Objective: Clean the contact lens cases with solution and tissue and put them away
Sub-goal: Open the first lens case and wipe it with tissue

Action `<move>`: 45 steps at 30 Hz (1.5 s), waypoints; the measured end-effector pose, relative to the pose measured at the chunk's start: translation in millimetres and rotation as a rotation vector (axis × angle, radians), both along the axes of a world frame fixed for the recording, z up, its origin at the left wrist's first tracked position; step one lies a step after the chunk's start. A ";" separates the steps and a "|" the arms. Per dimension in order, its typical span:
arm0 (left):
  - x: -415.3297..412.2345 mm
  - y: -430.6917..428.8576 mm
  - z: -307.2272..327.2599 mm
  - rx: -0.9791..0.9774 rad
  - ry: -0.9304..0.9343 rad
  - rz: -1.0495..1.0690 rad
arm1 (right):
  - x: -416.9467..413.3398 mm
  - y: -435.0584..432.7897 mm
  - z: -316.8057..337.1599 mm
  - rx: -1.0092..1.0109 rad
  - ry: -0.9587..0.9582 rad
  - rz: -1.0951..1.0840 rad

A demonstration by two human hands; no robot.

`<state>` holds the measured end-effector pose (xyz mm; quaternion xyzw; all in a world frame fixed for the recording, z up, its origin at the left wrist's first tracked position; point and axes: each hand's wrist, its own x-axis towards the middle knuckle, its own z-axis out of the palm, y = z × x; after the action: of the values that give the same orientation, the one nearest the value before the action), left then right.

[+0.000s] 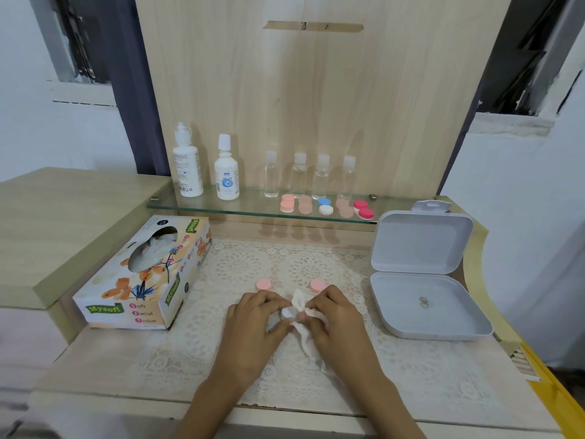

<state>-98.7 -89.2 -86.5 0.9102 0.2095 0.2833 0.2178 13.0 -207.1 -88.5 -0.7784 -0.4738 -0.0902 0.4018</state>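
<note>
My left hand (258,318) holds a small white lens case (287,312) over the lace mat. My right hand (332,315) pinches a white tissue (302,331) against the case; the tissue hangs down between both hands. Two pink caps lie on the mat just beyond my hands, one on the left (263,284) and one on the right (317,285). Several more lens cases (326,206) in pink, peach, blue-white and red stand in a row on the glass shelf. Two white solution bottles (188,163) (226,171) stand at the shelf's left end.
A tissue box (142,277) lies to the left of the mat. An open grey plastic box (427,308) sits at the right with something small inside. Several clear small bottles (299,175) line the back of the glass shelf (221,209). A wooden panel rises behind.
</note>
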 end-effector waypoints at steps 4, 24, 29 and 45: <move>0.3 0.5 -0.7 -0.002 0.014 0.006 | -3.0 2.8 1.1 -0.062 -0.118 -0.045; -1.9 -1.7 1.0 -0.001 0.021 0.017 | -7.6 8.1 -0.6 -0.120 -0.130 -0.062; -0.9 -2.2 0.9 0.007 0.018 0.009 | -3.2 5.8 -1.9 -0.084 -0.033 -0.127; -1.6 -1.0 -0.4 0.009 0.029 -0.001 | -9.0 -4.4 6.5 -0.036 -0.082 -0.059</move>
<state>-100.3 -90.2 -86.9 0.9153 0.2108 0.2708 0.2108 3.9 -211.5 -82.0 -0.7949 -0.4683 -0.1254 0.3649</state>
